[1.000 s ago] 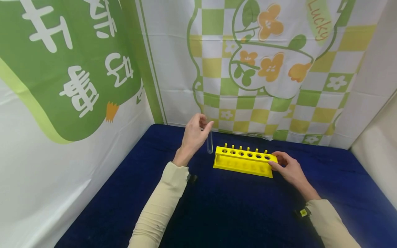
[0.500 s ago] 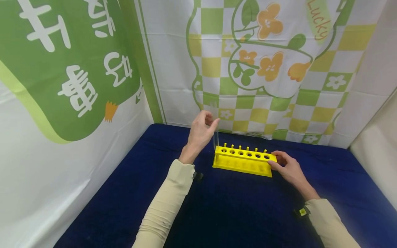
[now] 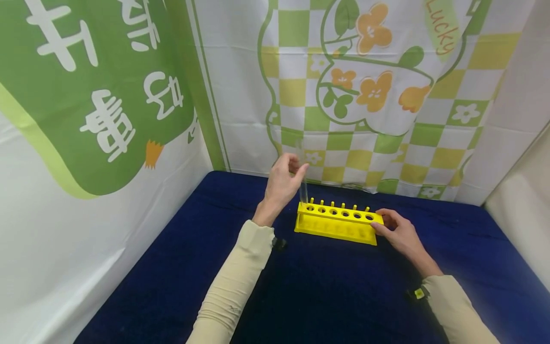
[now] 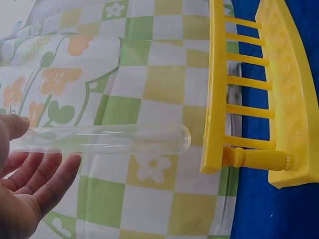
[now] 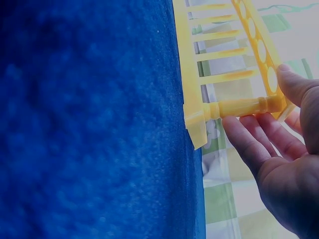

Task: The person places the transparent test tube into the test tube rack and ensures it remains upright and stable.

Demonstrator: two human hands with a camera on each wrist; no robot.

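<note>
A clear glass test tube (image 4: 124, 139) is pinched between the thumb and fingers of my left hand (image 3: 283, 179). Its rounded bottom points down, just above the left end of the yellow test tube rack (image 3: 335, 234). In the left wrist view a small gap shows between the tube's tip and the rack's top plate. My right hand (image 3: 399, 234) grips the rack's right end, thumb on the top plate and fingers by the end post (image 5: 239, 107). The rack stands upright, with a row of round holes and several pegs along its back.
The rack stands on a dark blue cloth-covered table (image 3: 326, 296). Behind it hangs a checked, flower-printed curtain (image 3: 292, 91), and a green and white curtain (image 3: 142, 215) borders the left side.
My left hand has moved right with the test tube, from beside the rack to above its left end. The right hand stays on the rack, which has hardly moved.
</note>
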